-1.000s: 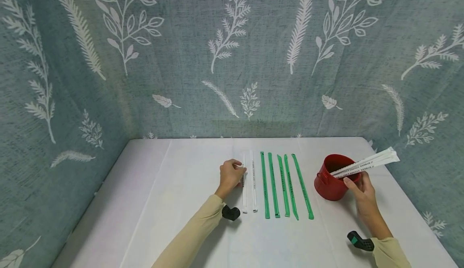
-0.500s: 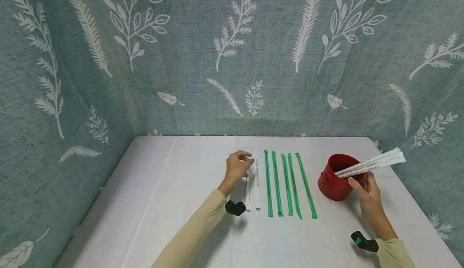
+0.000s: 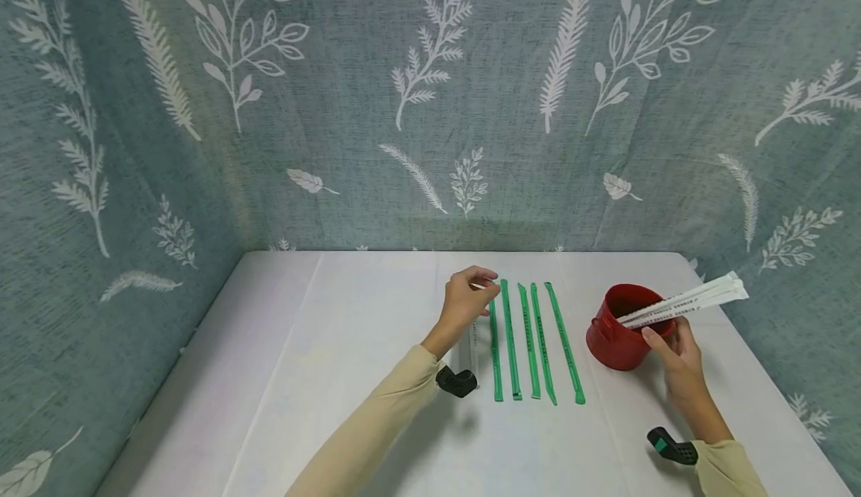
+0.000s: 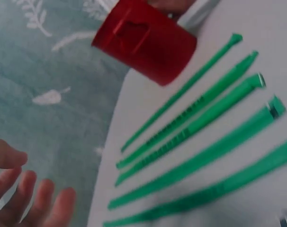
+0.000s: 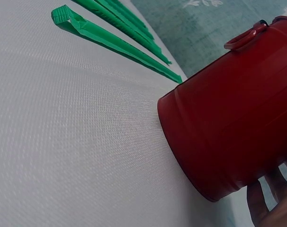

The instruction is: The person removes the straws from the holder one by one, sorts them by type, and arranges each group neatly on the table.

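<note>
My left hand hovers over the row of wrapped straws, near the far ends of the white-wrapped straw and the leftmost green straw. Its fingers are loosely bent, and nothing shows between them in the left wrist view. Part of the white straws is hidden under this hand and wrist. With my right hand I grip a small red bucket on its right side, thumb at the rim. Several white-wrapped straws lean out of the bucket to the right.
Several green-wrapped straws lie side by side on the white tabletop, between my hands. A patterned green curtain hangs behind the table and at its sides. Black wrist cameras sit at both cuffs.
My left hand has shifted right, from over the white straws towards the leftmost green one. The right hand, bucket and straws in it stay as they were.
</note>
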Available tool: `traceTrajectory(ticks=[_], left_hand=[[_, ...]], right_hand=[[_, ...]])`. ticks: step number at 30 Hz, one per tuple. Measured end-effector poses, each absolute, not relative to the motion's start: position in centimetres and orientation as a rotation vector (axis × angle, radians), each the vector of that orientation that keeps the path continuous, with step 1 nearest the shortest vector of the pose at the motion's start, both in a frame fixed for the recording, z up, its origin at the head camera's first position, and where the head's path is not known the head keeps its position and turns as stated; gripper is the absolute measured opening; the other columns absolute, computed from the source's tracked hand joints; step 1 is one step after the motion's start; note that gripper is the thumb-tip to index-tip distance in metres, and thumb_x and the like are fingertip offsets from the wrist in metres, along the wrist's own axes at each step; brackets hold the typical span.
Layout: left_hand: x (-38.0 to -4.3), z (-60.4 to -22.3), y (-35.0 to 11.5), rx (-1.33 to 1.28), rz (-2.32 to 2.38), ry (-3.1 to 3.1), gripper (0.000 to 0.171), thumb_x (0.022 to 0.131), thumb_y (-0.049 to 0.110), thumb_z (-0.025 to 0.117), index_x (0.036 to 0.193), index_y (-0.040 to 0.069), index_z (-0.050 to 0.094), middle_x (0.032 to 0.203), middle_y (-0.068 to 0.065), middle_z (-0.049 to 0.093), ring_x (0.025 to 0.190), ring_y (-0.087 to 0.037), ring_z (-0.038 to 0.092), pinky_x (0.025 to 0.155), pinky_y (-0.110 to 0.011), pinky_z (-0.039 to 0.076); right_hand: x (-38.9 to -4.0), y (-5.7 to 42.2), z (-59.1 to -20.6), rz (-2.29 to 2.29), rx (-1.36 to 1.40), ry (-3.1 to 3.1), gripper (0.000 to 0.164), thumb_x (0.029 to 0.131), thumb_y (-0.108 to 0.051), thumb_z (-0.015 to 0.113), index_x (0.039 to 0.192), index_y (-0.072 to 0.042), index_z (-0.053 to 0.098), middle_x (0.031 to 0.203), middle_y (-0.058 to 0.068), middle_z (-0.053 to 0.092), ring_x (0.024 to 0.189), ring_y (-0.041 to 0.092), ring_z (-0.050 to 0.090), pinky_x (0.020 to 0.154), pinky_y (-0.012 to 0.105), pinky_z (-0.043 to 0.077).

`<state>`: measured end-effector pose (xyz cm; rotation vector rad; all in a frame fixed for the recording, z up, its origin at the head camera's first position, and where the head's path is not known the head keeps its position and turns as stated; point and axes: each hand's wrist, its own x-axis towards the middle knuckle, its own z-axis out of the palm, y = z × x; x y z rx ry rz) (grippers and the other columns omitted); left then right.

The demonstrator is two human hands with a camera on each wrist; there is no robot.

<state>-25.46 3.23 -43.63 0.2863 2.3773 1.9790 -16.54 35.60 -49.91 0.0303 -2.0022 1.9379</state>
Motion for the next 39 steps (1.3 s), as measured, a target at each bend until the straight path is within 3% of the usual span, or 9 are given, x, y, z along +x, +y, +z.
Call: traceTrajectory(ticks=[6, 12, 24, 34, 39], left_hand=[[-25.2, -42.8, 5.0, 0.355, 2.0, 2.359, 0.015, 0.087, 0.01, 0.067, 0.102, 0.01, 0.068, 0.087, -0.003, 0.063, 0.073, -0.013, 0.062, 0.057, -0.037, 0.057], [-24.7, -41.9, 6.7, 0.443, 2.03, 2.337, 0.014, 0.087, 0.01, 0.067, 0.102, 0.01, 0.068, 0.086, -0.002, 0.064, 0.073, -0.012, 0.062, 0.055, -0.029, 0.055], [-24.3, -40.9, 10.0, 0.62, 2.022, 2.376, 0.015, 0.087, 0.01, 0.067, 0.101, 0.01, 0.069, 0.085, 0.0, 0.065, 0.073, -0.008, 0.06, 0.06, -0.02, 0.051], [-23.6, -40.1, 12.4, 0.751, 2.016, 2.331, 0.016, 0.086, 0.008, 0.067, 0.102, 0.008, 0.069, 0.086, 0.0, 0.065, 0.077, -0.012, 0.06, 0.062, -0.018, 0.051], [-23.3, -40.0, 13.9, 0.773, 1.994, 2.325, 0.015, 0.086, 0.01, 0.067, 0.102, 0.011, 0.069, 0.086, 0.004, 0.065, 0.076, -0.007, 0.058, 0.06, -0.018, 0.05]], right_hand=[[-16.7, 35.5, -49.8, 1.942, 0.028, -2.02, 0.06, 0.093, -0.004, 0.054, 0.147, -0.01, 0.028, 0.144, 0.01, 0.032, 0.126, 0.01, 0.033, 0.092, 0.007, 0.038], [-16.7, 35.5, -49.8, 1.941, 0.005, -2.038, 0.06, 0.094, -0.005, 0.054, 0.147, -0.011, 0.027, 0.144, 0.01, 0.031, 0.125, 0.009, 0.033, 0.093, 0.007, 0.037], [-16.5, 35.6, -49.8, 1.954, -0.003, -2.026, 0.061, 0.093, -0.005, 0.054, 0.147, -0.008, 0.025, 0.143, 0.006, 0.033, 0.126, 0.008, 0.033, 0.096, 0.008, 0.036], [-16.6, 35.5, -49.9, 1.917, -0.004, -2.022, 0.059, 0.092, -0.004, 0.055, 0.145, -0.007, 0.029, 0.136, -0.003, 0.041, 0.122, 0.006, 0.038, 0.091, 0.007, 0.038], [-16.6, 35.5, -49.9, 1.916, 0.007, -2.023, 0.059, 0.093, -0.005, 0.055, 0.145, -0.005, 0.028, 0.137, -0.002, 0.04, 0.122, 0.005, 0.038, 0.091, 0.007, 0.038]])
